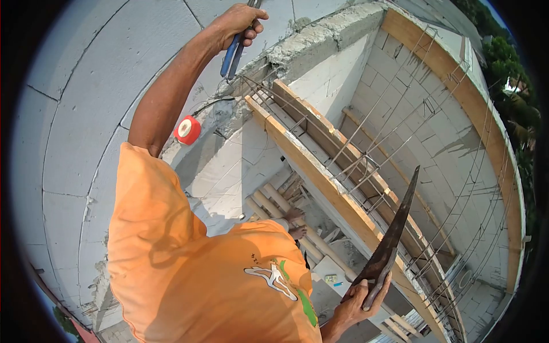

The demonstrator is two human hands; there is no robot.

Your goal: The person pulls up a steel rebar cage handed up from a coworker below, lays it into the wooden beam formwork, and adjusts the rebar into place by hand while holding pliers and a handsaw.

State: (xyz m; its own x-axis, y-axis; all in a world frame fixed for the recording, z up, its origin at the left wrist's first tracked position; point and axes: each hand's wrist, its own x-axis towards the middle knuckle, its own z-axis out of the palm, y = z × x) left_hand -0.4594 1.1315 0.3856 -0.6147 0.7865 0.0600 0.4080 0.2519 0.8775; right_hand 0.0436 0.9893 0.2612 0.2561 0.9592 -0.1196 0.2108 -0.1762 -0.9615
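My left hand [243,26] is raised at the top of the view, its fingers wrapped round blue-handled pliers [231,56]. The two handles point down toward the wall top, and the head of the tool is cut off by the frame edge. Low on the right, my right hand [361,302] grips a handsaw [394,228] by its handle. The dark, toothed blade slants up and away, over the wooden formwork [326,177] and its steel bars. A red object with a pale round centre [187,130] rests on the wall edge below my left forearm.
Rebar [360,166] runs between the formwork boards and sticks out near broken concrete [303,51]. A long curved board [457,74] lines the far block wall [394,74]. Bamboo poles [269,201] and debris lie far below, near my bare feet [296,224]. Pale block wall [86,126] fills the left.
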